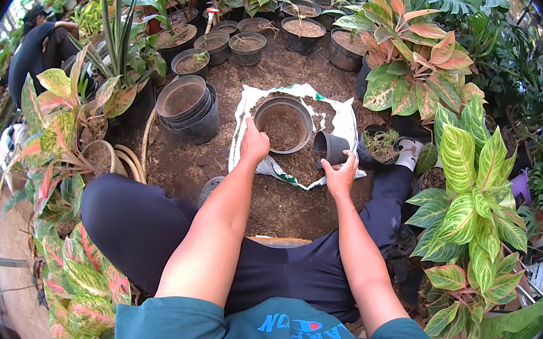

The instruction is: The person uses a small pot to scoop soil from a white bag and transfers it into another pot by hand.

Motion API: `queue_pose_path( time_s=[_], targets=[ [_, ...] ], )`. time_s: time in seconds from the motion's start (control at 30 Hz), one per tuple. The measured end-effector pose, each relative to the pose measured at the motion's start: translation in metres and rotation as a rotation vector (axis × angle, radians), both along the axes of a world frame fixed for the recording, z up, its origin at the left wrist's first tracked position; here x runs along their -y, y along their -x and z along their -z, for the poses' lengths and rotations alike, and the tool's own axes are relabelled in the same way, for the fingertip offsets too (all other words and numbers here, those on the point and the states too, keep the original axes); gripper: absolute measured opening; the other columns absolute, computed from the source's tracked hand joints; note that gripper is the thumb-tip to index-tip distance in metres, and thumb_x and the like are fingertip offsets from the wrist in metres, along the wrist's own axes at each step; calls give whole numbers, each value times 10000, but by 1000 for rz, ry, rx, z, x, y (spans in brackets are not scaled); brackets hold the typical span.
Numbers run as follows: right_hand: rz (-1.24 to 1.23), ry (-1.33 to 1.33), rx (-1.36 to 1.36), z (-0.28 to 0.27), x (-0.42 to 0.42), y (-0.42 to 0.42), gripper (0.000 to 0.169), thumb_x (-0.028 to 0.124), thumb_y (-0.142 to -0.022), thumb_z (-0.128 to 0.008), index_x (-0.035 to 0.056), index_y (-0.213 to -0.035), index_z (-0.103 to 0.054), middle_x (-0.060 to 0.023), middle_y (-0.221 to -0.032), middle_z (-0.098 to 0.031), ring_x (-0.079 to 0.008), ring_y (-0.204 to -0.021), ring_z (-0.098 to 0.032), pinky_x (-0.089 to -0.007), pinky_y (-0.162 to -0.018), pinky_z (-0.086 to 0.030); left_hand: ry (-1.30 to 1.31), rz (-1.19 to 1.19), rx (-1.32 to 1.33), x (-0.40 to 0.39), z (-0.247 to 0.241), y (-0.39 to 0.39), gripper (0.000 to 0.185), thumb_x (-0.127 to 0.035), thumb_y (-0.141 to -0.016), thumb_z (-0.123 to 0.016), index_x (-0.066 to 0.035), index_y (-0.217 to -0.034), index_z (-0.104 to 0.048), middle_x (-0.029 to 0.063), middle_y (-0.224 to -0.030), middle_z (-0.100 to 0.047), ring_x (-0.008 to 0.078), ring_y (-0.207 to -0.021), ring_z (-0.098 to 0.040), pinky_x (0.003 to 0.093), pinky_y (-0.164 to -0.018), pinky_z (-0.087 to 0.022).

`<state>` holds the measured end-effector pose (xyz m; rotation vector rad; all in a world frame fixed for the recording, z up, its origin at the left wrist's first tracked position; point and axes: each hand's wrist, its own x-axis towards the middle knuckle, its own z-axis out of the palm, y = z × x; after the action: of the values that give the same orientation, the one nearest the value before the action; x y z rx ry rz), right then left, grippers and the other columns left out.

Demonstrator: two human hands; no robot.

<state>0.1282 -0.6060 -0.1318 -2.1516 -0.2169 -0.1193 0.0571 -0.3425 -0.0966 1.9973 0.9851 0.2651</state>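
My left hand (254, 144) grips the near left rim of a round black plastic plant pot (307, 121). Brown potting mix (283, 129) lies inside that pot. My right hand (341, 174) holds a smaller black plastic pot (334, 147), tipped on its side with its mouth towards the larger pot. Beneath both is a white plastic sack (241, 138), opened out, with loose potting mix (296, 164) on it. What the smaller pot contains is mostly hidden.
A stack of empty black pots (182, 99) stands left of the sack. Several soil-filled pots (248, 48) line the far side. By my right foot (408, 154) is a pot of thin green sprigs (382, 145). Leafy aglaonema plants (413, 55) crowd both sides. Another person (29, 61) sits far left.
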Motion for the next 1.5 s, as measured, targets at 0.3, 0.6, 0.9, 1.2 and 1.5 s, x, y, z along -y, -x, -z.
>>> queue_pose_path(
  time_s=[0.3, 0.6, 0.9, 1.2, 1.5],
  targets=[
    [46, 75, 22, 19, -15, -3, 762, 364, -778, -929, 19, -1298, -492, -220, -1215, -536, -377, -1085, -593, -470, -982, -483, 13, 70, 83, -4, 12, 13, 716, -83, -951, -540, 50, -1591, -248, 378, -1424, -563, 494, -1343, -558, 505, -1154, -424],
    [45, 107, -65, 6, -55, 17, 629, 322, -741, -930, 47, -1148, -536, -199, -1164, -531, -376, -1112, -562, -454, -1015, -472, 5, 49, 95, -18, 18, 8, 666, -124, -971, -542, -31, -1572, -271, 354, -1361, -611, 497, -1264, -609, 550, -1089, -456],
    [100, -591, -440, 22, -26, -16, 341, 218, -879, -856, 65, -912, -553, -49, -856, -611, -169, -681, -672, -324, -665, -603, 6, -20, 5, 3, 1, -7, 537, -144, -974, -565, -56, -1468, -375, 282, -1343, -626, 452, -1242, -631, 539, -1051, -502],
    [114, -764, -287, -9, -10, -25, 355, 148, -900, -853, 72, -958, -511, -68, -893, -644, -171, -756, -697, -314, -741, -622, -131, -49, -32, 13, 4, -15, 554, -113, -955, -591, -12, -1457, -380, 260, -1331, -613, 420, -1273, -587, 523, -1086, -470],
    [15, -833, -345, -13, -20, -23, 305, 120, -916, -835, 81, -956, -536, -49, -959, -640, -148, -839, -675, -303, -776, -608, -131, -33, -6, 10, 9, -9, 521, -118, -957, -580, -30, -1434, -390, 254, -1313, -617, 433, -1263, -581, 540, -1080, -461]
  ],
)
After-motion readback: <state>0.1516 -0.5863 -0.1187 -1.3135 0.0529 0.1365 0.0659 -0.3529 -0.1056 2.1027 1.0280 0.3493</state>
